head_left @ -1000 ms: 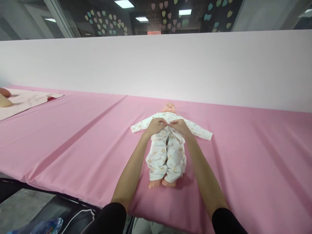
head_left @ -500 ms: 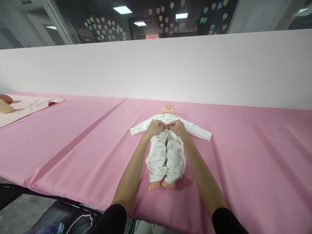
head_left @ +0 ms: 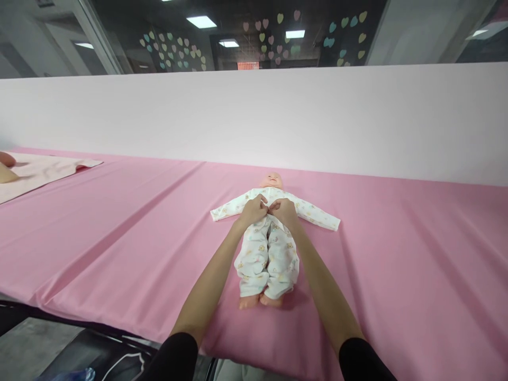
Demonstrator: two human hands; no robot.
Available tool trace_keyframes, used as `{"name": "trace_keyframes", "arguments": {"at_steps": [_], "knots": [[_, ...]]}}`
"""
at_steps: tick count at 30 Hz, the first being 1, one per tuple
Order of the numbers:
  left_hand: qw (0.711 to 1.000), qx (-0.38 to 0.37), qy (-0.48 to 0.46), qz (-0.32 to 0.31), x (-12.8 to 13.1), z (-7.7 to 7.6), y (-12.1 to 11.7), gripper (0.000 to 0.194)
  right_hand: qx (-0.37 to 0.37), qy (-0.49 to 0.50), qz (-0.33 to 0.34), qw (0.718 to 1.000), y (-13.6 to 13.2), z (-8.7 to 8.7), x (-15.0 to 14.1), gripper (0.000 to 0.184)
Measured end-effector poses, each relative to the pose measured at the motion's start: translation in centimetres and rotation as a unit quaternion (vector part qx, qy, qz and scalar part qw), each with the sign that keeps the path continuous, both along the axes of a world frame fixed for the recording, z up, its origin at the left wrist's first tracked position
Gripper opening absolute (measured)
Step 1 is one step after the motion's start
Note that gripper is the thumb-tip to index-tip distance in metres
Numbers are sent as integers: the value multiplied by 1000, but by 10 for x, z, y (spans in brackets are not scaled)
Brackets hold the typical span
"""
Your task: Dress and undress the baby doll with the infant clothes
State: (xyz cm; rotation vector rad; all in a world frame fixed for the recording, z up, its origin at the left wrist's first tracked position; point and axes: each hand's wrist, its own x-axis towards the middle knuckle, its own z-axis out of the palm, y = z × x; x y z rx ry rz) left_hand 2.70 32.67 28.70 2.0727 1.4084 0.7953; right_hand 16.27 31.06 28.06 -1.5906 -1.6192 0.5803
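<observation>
A baby doll (head_left: 272,180) lies on its back on the pink table cover (head_left: 151,238), feet toward me. It wears a white patterned long-sleeved top (head_left: 313,212) with both sleeves spread wide, and matching trousers (head_left: 254,256). My left hand (head_left: 254,210) and my right hand (head_left: 283,211) meet at the front of the top, over the doll's belly. Fingers of both hands are pinched on the top's front edges, their tips close together. What exactly lies between the fingertips is too small to make out.
A white wall panel (head_left: 254,116) runs along the back of the table. On the far left, a pale cloth (head_left: 51,168) lies with part of another doll-like object (head_left: 6,160) on it. Below the table's front left edge is a black seat (head_left: 91,352).
Both hands have shifted slightly down at the top's front, and my left fingers have lifted a little. The doll stays in place; the view has tilted a bit.
</observation>
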Motion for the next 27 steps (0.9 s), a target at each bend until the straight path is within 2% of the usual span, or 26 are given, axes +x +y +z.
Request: {"name": "trace_keyframes", "arguments": {"at_steps": [6, 12, 20, 27], "knots": [[1000, 22, -10, -8, -3, -8, 2, 26, -2, -30, 9, 999, 2, -1, 0, 4], [1000, 20, -17, 11, -7, -11, -3, 12, 5, -51, 19, 999, -1, 1, -2, 8], [999, 20, -24, 21, -7, -12, -2, 20, -7, -48, 24, 999, 0, 1, 0, 8], [999, 24, -19, 17, 0, -11, -3, 20, -46, -34, 50, 997, 3, -3, 6, 19]]}}
